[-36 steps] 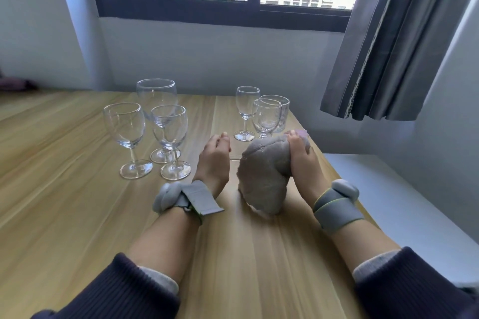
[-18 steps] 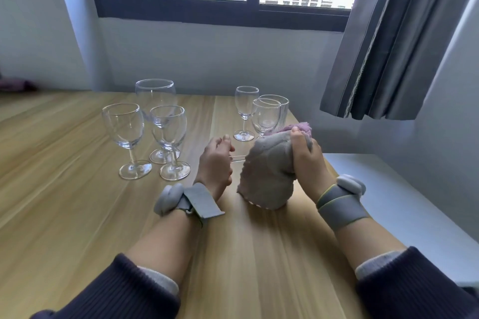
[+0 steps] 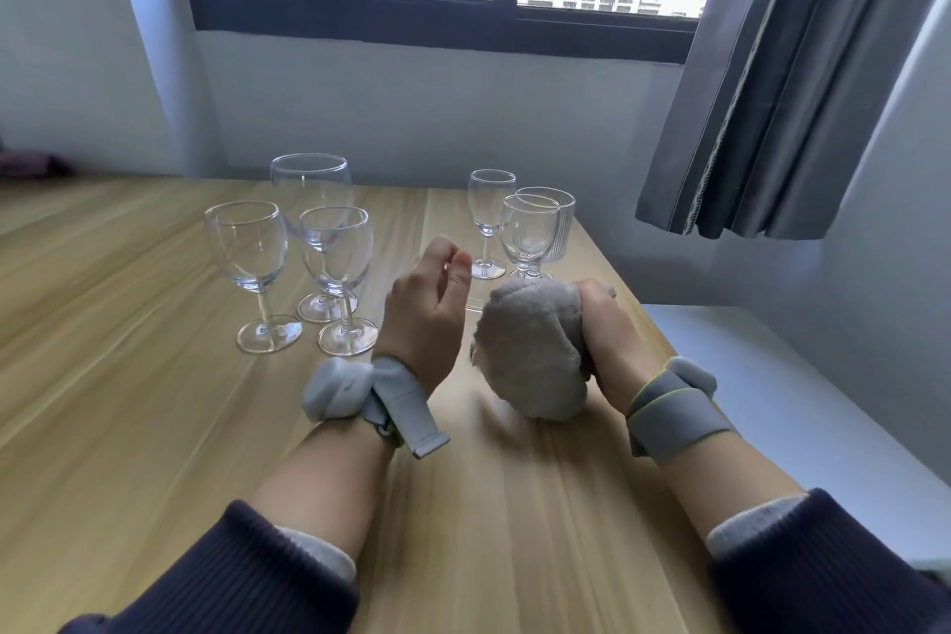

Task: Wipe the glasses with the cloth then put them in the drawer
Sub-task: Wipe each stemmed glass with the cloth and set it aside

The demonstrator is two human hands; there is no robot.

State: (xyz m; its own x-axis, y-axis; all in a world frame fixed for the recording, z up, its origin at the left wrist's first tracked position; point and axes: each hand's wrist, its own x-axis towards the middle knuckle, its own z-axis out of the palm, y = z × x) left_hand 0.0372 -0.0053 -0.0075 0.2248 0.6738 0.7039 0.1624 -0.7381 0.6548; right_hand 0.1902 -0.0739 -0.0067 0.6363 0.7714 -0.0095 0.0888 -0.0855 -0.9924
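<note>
My right hand (image 3: 607, 340) grips a bunched grey cloth (image 3: 530, 355) just above the wooden table (image 3: 154, 427). The cloth is wrapped around most of a glass; only a thin clear edge of that glass (image 3: 474, 302) shows between my hands. My left hand (image 3: 422, 319) has its fingers curled at that edge and seems to hold the glass by its foot. Three stemmed glasses stand to the left: one nearest me (image 3: 247, 247), one (image 3: 337, 252) beside it and a large one (image 3: 309, 185) behind. No drawer is in view.
Beyond my hands stand two small stemmed glasses (image 3: 490, 206) (image 3: 530, 232) and a ribbed tumbler (image 3: 563, 221). The table's right edge runs close past my right hand, with a white ledge (image 3: 772, 402) below it. A grey curtain (image 3: 772, 93) hangs at the right.
My right hand has turned and shifted the cloth around the wrapped glass. My left hand has lifted a little and rolled, so its fingers now point up.
</note>
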